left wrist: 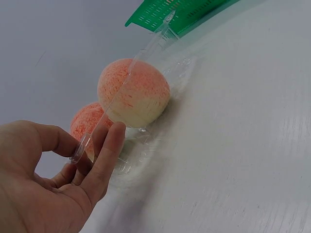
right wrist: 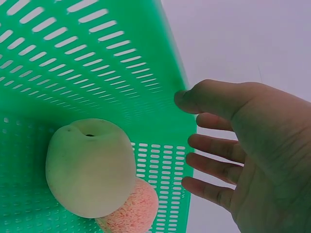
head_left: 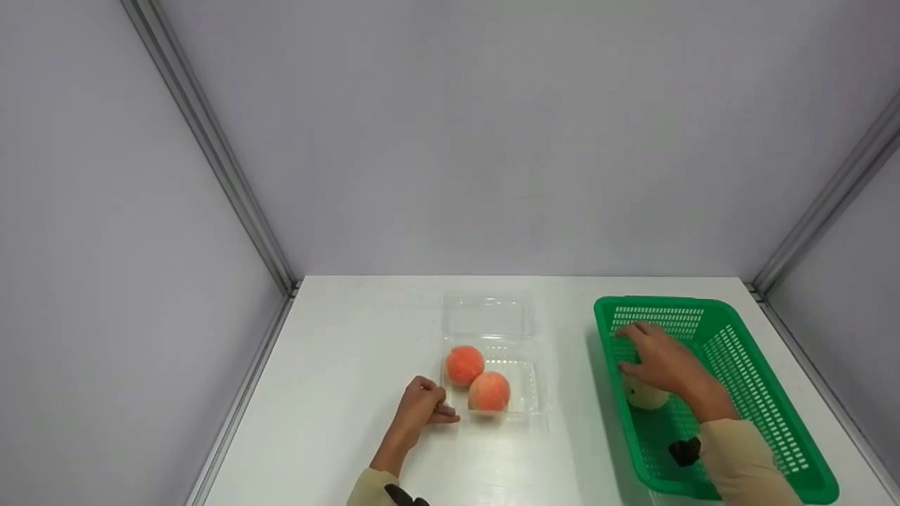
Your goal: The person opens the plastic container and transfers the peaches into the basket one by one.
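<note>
My left hand (head_left: 420, 405) pinches the near-left rim of a clear plastic clamshell box (head_left: 522, 388), whose lid (head_left: 488, 318) lies folded back behind it. Two fuzzy orange-pink peaches, a redder one (head_left: 465, 365) and a paler one (head_left: 489, 392), sit together in the box. Over the green basket (head_left: 763, 404) is my right hand (head_left: 664, 362), fingers spread and nothing in its grasp. Below it in the basket lies a pale cream peach (right wrist: 91, 167). A pink fuzzy peach (right wrist: 133, 211) shows partly behind the cream one in the right wrist view.
The basket stands at the right of the white table (head_left: 330, 365), its slotted walls rising around the fruit. Grey panels (head_left: 520, 140) enclose the table at the back and both sides, with metal corner posts (head_left: 211, 140).
</note>
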`<state>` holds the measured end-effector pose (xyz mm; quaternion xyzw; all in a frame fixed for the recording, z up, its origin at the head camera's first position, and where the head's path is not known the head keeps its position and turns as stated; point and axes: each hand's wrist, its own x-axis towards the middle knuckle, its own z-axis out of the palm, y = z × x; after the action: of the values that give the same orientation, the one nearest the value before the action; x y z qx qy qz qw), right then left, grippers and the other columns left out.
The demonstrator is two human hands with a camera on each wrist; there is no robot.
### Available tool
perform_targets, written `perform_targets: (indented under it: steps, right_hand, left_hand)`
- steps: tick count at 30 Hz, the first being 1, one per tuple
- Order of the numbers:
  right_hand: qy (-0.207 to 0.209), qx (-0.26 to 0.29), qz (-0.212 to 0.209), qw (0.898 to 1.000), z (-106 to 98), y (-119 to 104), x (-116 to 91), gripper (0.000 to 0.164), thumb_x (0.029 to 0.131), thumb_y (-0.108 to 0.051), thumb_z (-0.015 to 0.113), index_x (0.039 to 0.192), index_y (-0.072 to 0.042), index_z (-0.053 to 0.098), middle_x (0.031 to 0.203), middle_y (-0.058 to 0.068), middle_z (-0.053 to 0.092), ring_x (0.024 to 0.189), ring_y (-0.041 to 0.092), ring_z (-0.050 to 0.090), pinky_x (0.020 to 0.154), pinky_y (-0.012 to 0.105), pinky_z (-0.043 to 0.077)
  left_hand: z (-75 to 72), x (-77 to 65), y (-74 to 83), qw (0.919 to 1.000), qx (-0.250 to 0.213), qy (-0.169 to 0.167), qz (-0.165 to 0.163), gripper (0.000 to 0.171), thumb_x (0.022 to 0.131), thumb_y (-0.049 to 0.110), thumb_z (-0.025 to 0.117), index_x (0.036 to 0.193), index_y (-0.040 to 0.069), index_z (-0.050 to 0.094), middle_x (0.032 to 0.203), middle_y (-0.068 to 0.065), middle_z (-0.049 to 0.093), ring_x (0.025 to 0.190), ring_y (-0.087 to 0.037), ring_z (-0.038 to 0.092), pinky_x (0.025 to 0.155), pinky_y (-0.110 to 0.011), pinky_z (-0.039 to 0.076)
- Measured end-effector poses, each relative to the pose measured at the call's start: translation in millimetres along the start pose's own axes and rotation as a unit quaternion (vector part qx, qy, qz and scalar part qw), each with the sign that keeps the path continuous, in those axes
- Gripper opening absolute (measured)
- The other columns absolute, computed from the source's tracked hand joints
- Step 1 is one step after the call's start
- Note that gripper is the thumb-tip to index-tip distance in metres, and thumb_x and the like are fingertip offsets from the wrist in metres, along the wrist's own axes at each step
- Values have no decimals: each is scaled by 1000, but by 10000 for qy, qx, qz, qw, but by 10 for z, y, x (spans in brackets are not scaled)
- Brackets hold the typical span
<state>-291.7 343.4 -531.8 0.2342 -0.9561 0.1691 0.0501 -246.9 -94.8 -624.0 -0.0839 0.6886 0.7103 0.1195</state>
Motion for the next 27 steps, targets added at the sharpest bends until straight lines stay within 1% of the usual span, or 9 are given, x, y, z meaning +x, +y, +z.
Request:
perform_targets:
  steps: [4, 11, 19, 24, 27]
  right_hand:
    - [66, -20, 7, 10000, -29, -31, 17, 47, 91, -12, 82, 132, 1, 64, 129, 26, 63, 115, 44, 64, 90, 62, 61]
    - [156, -29, 45, 9999, -47, -61, 21, 48, 92, -14, 82, 133, 2, 63, 130, 24, 63, 118, 44, 63, 94, 62, 61]
    - [168, 10, 200, 9997, -66, -105, 54, 49, 94, -21, 82, 135, -1, 63, 134, 24, 62, 121, 44, 63, 96, 64, 59]
    - [231, -8, 153, 9996, -76, -142, 76, 51, 93, -23, 83, 135, -1, 63, 133, 24, 63, 119, 43, 64, 95, 63, 60]
    - [287, -64, 80, 9995, -78, -165, 96, 52, 92, -24, 83, 134, 0, 64, 133, 24, 63, 118, 43, 64, 94, 63, 61]
  left_hand:
    - [1, -6, 9, 10000, 23, 3, 7, 19, 95, 5, 54, 111, -1, 47, 86, -15, 67, 71, -21, 77, 74, -38, 70]
    - [16, -4, -9, 9999, -104, -50, 48, 16, 92, 3, 52, 107, 0, 46, 85, -13, 65, 69, -20, 76, 75, -39, 70]
    - [20, -9, 1, 9999, -128, -38, 77, 14, 93, 3, 52, 106, 1, 46, 84, -13, 65, 68, -19, 75, 75, -39, 70]
    - [10, -4, 1, 10000, -55, -31, 58, 15, 94, 4, 52, 108, 0, 46, 84, -12, 64, 70, -20, 76, 76, -39, 70]
    - [2, 13, -11, 10000, -43, -31, 71, 16, 94, 4, 53, 108, 0, 46, 85, -13, 66, 71, -21, 77, 76, -40, 70]
